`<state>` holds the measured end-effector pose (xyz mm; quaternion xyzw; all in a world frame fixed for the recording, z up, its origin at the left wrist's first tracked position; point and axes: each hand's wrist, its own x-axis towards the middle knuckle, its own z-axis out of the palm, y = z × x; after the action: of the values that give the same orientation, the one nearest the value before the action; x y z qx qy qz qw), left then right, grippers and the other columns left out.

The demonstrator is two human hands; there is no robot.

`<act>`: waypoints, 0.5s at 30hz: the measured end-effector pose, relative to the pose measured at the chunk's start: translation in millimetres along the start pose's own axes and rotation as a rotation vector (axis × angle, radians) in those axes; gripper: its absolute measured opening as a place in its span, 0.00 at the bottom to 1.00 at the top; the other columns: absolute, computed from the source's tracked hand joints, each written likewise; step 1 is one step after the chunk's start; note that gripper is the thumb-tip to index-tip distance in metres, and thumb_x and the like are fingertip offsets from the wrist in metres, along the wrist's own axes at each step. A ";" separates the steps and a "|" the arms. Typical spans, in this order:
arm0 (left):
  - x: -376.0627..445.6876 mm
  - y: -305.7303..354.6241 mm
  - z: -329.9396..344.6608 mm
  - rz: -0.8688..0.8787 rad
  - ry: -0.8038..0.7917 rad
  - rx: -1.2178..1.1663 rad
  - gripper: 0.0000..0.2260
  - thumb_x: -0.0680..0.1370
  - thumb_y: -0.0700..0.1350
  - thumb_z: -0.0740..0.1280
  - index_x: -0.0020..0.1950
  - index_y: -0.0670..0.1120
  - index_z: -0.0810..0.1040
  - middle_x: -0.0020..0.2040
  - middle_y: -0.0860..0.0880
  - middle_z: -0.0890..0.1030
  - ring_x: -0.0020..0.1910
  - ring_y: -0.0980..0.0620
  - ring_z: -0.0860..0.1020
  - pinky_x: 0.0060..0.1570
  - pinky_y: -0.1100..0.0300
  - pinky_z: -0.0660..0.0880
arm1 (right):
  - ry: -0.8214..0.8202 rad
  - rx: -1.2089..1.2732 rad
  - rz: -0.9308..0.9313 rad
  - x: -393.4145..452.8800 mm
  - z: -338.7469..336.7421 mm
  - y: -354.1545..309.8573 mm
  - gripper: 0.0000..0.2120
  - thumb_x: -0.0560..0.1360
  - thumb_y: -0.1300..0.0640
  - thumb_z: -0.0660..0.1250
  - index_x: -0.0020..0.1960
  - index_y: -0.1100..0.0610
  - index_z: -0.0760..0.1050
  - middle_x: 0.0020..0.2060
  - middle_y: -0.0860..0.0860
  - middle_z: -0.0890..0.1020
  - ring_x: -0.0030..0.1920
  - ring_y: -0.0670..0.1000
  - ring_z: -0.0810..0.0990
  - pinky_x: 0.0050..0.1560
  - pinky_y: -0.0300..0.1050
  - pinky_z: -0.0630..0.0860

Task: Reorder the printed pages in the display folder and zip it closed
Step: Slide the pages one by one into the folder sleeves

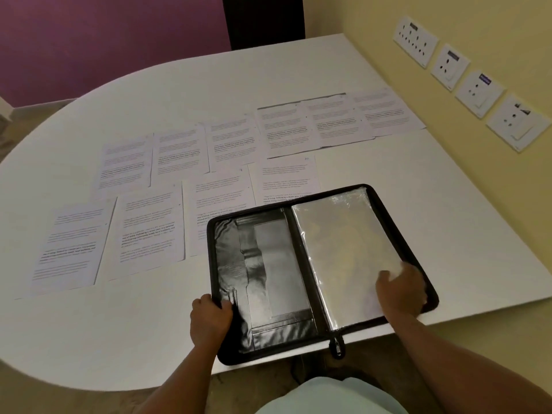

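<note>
While hands (304,300) grip open folder (310,330), pages (149,228) spread

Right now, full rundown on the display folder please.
The display folder is black with a zipper around its edge and lies open flat at the table's near edge, overlapping some printed pages. Left half: glossy black pocket panel. Right half: clear sleeves. The left hand grips its left edge; the right hand rests on the sleeves.

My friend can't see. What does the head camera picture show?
A black zip folder lies open on a white table. The left hand grips its left edge; the right hand touches its clear sleeves. Printed pages lie in rows behind it.
</note>
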<state>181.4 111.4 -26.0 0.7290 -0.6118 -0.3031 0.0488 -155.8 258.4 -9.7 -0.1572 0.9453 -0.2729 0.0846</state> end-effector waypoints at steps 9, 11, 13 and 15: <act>16.1 42.3 7.9 0.362 -0.050 0.361 0.29 0.79 0.57 0.60 0.77 0.47 0.60 0.77 0.45 0.59 0.74 0.44 0.61 0.69 0.49 0.64 | -0.601 -0.497 -0.817 17.4 40.8 -37.2 0.33 0.80 0.37 0.51 0.79 0.51 0.48 0.79 0.49 0.48 0.78 0.50 0.48 0.76 0.47 0.46; 19.8 51.1 12.1 0.394 -0.066 0.390 0.30 0.79 0.59 0.59 0.78 0.48 0.57 0.78 0.46 0.57 0.76 0.43 0.58 0.72 0.49 0.60 | -0.620 -0.512 -0.851 19.8 45.6 -45.7 0.33 0.80 0.37 0.50 0.79 0.51 0.46 0.79 0.50 0.47 0.78 0.50 0.46 0.75 0.46 0.44; 25.5 59.2 17.5 0.398 -0.086 0.388 0.31 0.80 0.60 0.57 0.78 0.48 0.56 0.79 0.46 0.54 0.77 0.43 0.56 0.74 0.49 0.58 | -0.629 -0.494 -0.861 26.6 51.9 -51.8 0.34 0.80 0.37 0.50 0.79 0.52 0.46 0.79 0.50 0.48 0.78 0.50 0.47 0.75 0.46 0.44; 31.3 65.3 21.5 0.391 -0.104 0.398 0.31 0.80 0.60 0.56 0.79 0.48 0.54 0.80 0.47 0.52 0.77 0.43 0.53 0.75 0.49 0.56 | -0.626 -0.476 -0.870 34.2 58.8 -55.9 0.34 0.80 0.37 0.49 0.79 0.52 0.47 0.79 0.50 0.48 0.78 0.50 0.47 0.75 0.45 0.43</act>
<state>116.4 73.0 -26.5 0.5757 -0.7900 -0.1991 -0.0692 -159.3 173.0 -31.0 -0.6186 0.7593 -0.0032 0.2021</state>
